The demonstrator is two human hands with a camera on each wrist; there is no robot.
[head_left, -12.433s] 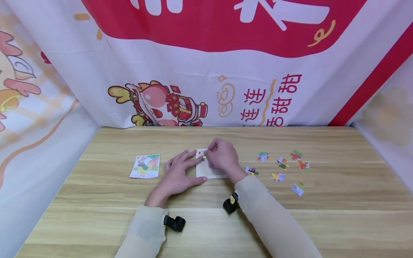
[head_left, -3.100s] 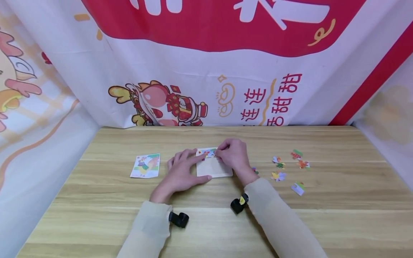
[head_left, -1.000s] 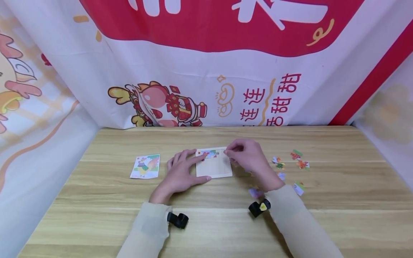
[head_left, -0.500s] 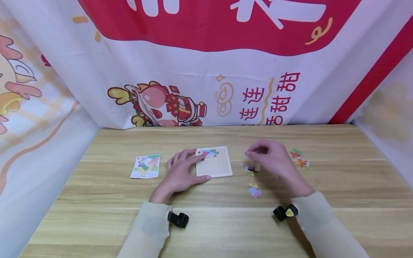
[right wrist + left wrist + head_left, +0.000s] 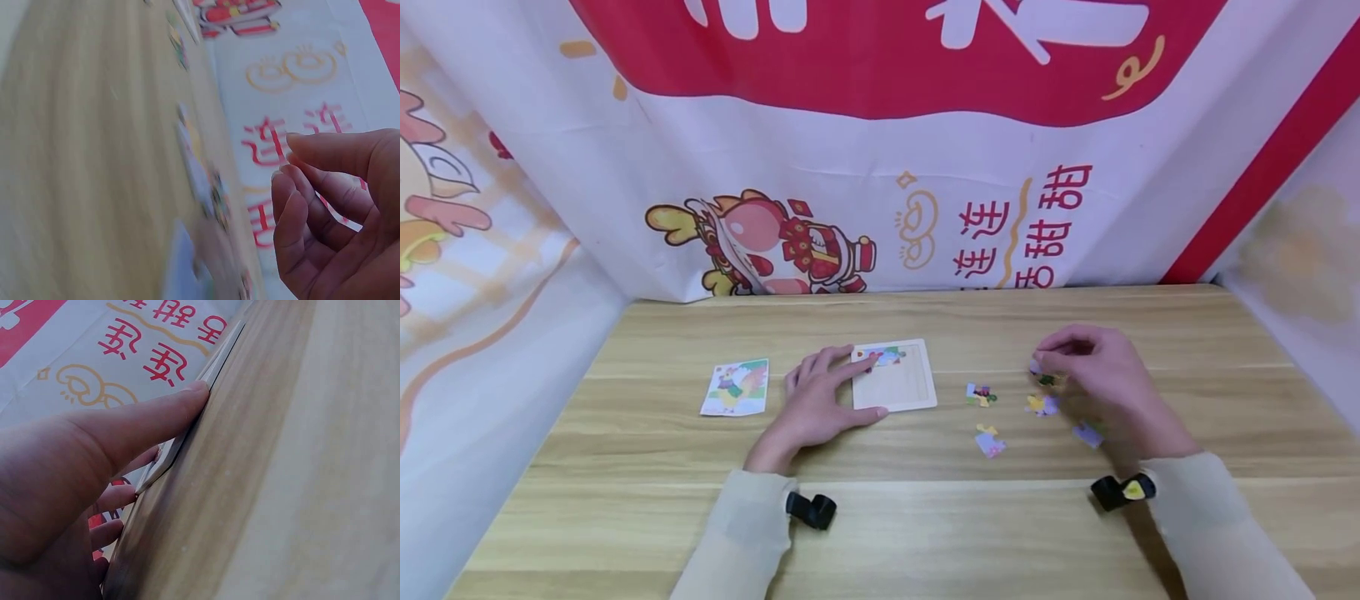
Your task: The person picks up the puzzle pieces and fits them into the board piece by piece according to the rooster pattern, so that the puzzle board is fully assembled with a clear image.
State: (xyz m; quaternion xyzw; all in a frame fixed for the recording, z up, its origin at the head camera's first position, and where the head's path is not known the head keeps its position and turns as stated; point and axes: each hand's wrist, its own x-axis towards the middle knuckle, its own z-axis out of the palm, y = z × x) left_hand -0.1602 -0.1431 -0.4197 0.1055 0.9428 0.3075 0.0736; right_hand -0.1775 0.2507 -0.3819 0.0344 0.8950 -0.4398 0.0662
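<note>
- Wooden worktop [image 5: 887, 533] beneath both hands.
- Lilac puzzle piece [image 5: 991, 444]: between the hands, nearer the wearer.
- Left hand [image 5: 811, 406]: fingers spread, touching puzzle tray [image 5: 906, 393] at its right.
- Right hand [image 5: 1097, 367]: curled, gripping nothing, beside green-marked piece [image 5: 1047, 380]; contact unclear.
- Printed curtain [image 5: 850, 142]: beyond both hands.

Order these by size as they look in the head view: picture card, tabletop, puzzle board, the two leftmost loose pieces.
1. Tabletop
2. Puzzle board
3. Picture card
4. Upper loose piece, lower loose piece: too alike to rank
</note>
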